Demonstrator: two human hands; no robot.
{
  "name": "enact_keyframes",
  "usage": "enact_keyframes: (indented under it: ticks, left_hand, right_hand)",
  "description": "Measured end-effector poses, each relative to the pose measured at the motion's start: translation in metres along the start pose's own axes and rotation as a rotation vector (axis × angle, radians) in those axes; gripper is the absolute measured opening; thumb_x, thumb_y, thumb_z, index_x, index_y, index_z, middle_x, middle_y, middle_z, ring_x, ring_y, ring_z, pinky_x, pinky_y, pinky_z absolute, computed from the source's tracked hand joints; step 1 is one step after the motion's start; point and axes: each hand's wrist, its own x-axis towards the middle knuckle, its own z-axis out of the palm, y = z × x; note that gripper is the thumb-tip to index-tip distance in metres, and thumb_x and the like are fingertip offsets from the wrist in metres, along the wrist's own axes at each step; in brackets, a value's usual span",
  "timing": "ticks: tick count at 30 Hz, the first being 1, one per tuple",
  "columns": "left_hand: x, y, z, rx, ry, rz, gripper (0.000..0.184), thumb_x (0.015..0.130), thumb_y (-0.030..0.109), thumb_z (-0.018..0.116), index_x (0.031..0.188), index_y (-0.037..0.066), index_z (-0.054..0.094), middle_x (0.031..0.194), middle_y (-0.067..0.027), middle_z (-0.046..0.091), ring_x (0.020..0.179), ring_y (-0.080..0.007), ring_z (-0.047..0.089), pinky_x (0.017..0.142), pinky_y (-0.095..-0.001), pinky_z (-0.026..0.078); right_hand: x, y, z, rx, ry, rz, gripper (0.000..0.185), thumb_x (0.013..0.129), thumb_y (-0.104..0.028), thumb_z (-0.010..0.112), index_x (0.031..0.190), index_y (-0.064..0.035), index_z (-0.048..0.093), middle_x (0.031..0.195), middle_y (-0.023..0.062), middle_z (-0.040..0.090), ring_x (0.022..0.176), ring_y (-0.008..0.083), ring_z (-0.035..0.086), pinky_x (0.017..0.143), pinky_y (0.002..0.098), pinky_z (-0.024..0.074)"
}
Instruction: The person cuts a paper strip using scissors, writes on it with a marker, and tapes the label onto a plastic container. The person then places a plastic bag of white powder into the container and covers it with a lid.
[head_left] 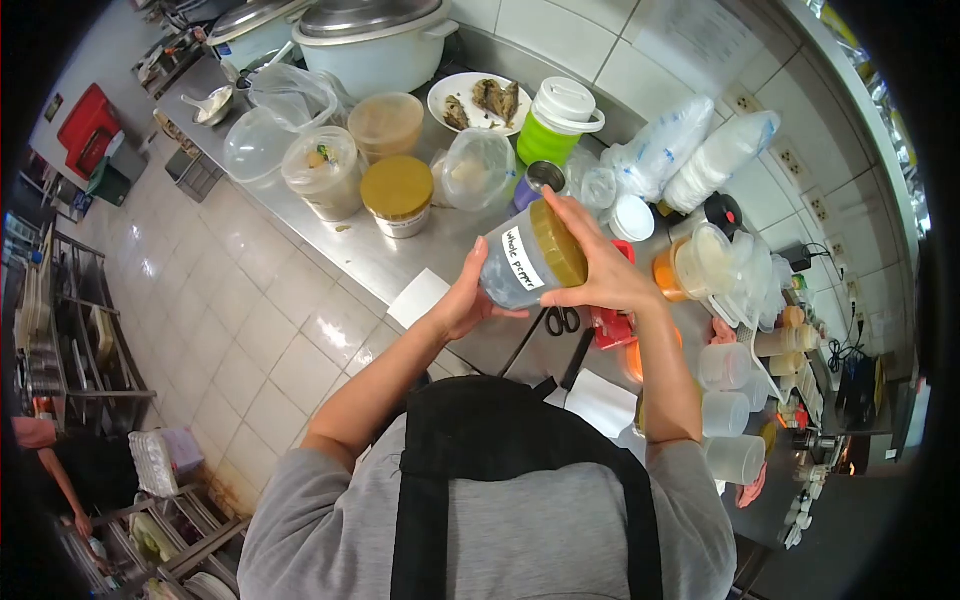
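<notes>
Between my two hands is a clear plastic jar (508, 272) with a gold screw lid (560, 243) and a white label reading "whole pepper". It is tilted on its side above the steel counter. My left hand (468, 298) cups the jar's lower end. My right hand (598, 262) is wrapped round the lid, thumb near the label. Under the jar lie scissors (562, 320). A similar gold-lidded jar (397, 195) stands on the counter to the left. Close behind the held jar is a purple cup (527, 192).
Lidded tubs (322, 172), a plate of fish (490, 100), a green jug (550, 135) and large pots (372, 45) line the back. Clear containers (725, 412) stand on the right. A knife (578, 358) lies near my apron. Another person's arm (65, 485) shows at lower left.
</notes>
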Motion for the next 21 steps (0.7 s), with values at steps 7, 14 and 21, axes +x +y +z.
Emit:
enact_keyframes:
  ticks: [7,14,21]
  left_hand:
    - [-0.022,0.024,0.008,-0.051,0.022,-0.140,0.086,0.092,0.082,0.021,0.145,0.018,0.044,0.125,-0.0102,0.065,0.108,-0.0290,0.067,0.080,-0.0410,0.060]
    - [-0.018,-0.006,0.022,0.033,0.173,0.285,0.079,0.096,0.073,0.031,0.158,0.028,0.012,0.156,-0.0063,0.035,0.139,-0.0279,0.043,0.100,-0.0520,0.050]
    - [-0.015,0.002,0.019,0.020,0.183,0.253,0.080,0.095,0.074,0.033,0.157,0.026,0.019,0.153,-0.0053,0.040,0.135,-0.0274,0.048,0.105,-0.0530,0.045]
  right_hand:
    - [0.002,-0.017,0.006,-0.150,-0.036,-0.169,0.121,0.063,-0.044,0.090,0.160,-0.0202,0.022,0.158,0.0235,0.021,0.147,0.0433,0.023,0.119,0.0475,0.0253]
    - [0.002,-0.011,0.042,0.081,0.229,-0.005,0.099,0.082,-0.034,0.078,0.160,-0.0167,0.019,0.155,0.0237,0.025,0.144,0.0405,0.029,0.117,0.0451,0.0270]
    - [0.001,-0.018,0.050,0.127,0.286,0.025,0.089,0.087,-0.032,0.072,0.159,-0.0139,0.023,0.150,0.0265,0.029,0.138,0.0437,0.035,0.114,0.0476,0.0298]
